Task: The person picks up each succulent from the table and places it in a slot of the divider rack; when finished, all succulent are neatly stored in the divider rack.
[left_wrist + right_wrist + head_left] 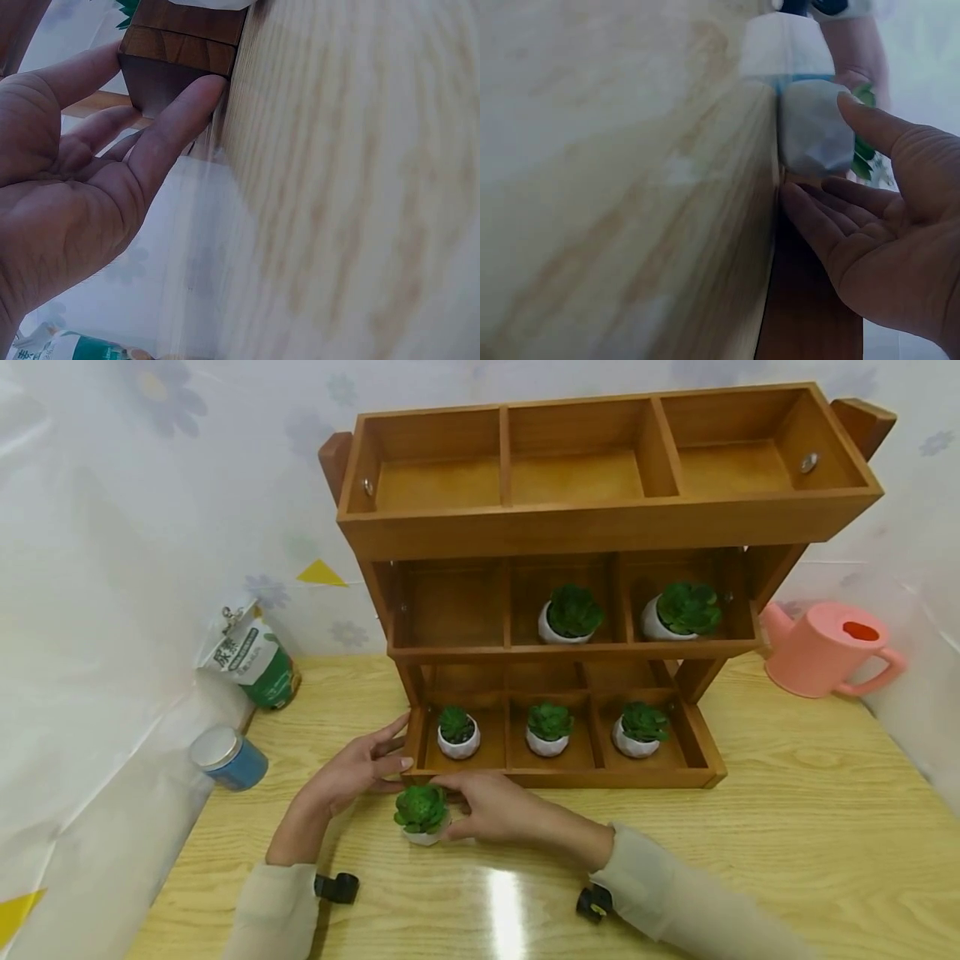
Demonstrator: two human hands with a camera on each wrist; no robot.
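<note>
In the head view a small potted succulent (421, 810) with green leaves and a white pot is at the front left corner of a brown wooden three-tier shelf (615, 779). My right hand (491, 807) pinches it from the right. The right wrist view has the thumb on the side of the white faceted pot (816, 127) and fingertips close to its base. My left hand (358, 772) touches the left end of the bottom tier, thumb at the front corner. Its fingers are extended around the wooden corner (176, 56) in the left wrist view.
Three potted succulents, one a plant (550, 727) in the middle, fill the bottom tier's compartments. Two more, including a larger succulent (573, 612), stand on the middle tier. A blue jar (231, 760) and a green-white bag (258, 662) stand left; a pink watering can (821, 652) stands right.
</note>
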